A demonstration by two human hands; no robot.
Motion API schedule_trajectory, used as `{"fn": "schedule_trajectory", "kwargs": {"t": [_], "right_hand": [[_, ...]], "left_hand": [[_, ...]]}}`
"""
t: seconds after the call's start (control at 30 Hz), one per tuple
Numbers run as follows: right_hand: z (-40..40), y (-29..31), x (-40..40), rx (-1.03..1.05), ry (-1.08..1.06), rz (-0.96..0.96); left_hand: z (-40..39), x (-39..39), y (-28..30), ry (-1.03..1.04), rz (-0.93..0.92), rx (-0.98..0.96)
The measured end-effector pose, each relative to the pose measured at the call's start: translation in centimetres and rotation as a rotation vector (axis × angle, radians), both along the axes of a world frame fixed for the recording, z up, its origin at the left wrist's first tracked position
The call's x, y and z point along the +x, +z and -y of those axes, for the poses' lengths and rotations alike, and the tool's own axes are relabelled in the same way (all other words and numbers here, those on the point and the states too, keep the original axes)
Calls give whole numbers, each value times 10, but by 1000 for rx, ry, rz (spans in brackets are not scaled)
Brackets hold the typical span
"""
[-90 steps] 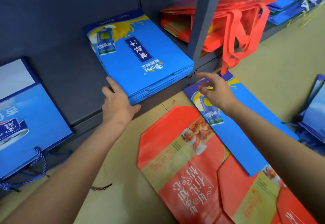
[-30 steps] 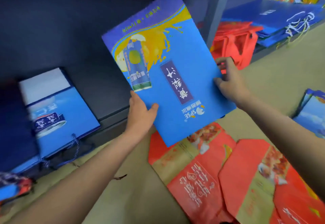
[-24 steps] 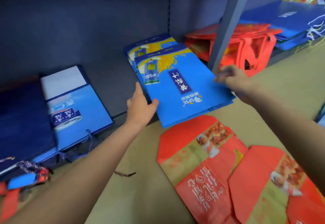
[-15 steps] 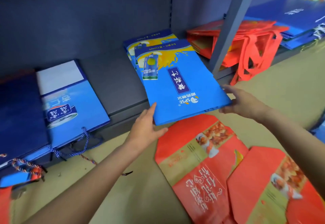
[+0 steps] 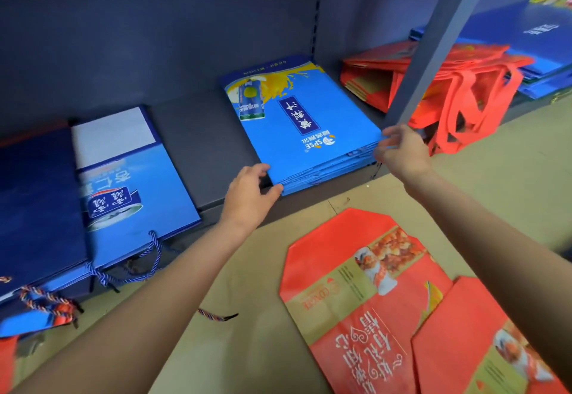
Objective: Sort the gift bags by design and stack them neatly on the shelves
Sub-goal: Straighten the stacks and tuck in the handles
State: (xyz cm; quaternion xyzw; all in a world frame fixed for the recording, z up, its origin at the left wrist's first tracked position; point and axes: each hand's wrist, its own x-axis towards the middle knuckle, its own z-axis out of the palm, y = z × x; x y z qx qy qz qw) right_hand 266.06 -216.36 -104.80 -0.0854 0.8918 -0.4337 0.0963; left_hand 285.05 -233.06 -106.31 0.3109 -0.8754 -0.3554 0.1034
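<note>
Even indoor light, dim shelf recess, soft blur throughout, wide-angle bending at edges
</note>
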Motion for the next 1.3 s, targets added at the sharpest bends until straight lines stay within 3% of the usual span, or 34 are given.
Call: {"fn": "schedule_trajectory", "kwargs": {"t": [0.3,0.47,0.67,0.77,0.9,1.03,1.23,1.3], "right_hand": [[0,-5,20,43,99,100],[4,17,38,105,135,-2],[84,37,97,2,347,46],[141,25,145,-29,510,53],[203,9,211,212,743,65],[224,-4,243,413,606,130],[218,-13,239,-110,406,323],[216,1,229,-284,389,248]], "left_hand": [[3,-3,-6,-249,158,37],[7,3,5,-132,29,42],[68,108,25,82,-10,-244],[106,182,30,99,234,-447],[143,263,22,189,666,-368],[155,281,15,195,716,-349],[154,273,14,214,707,-303],[155,273,14,252,679,-314]]}}
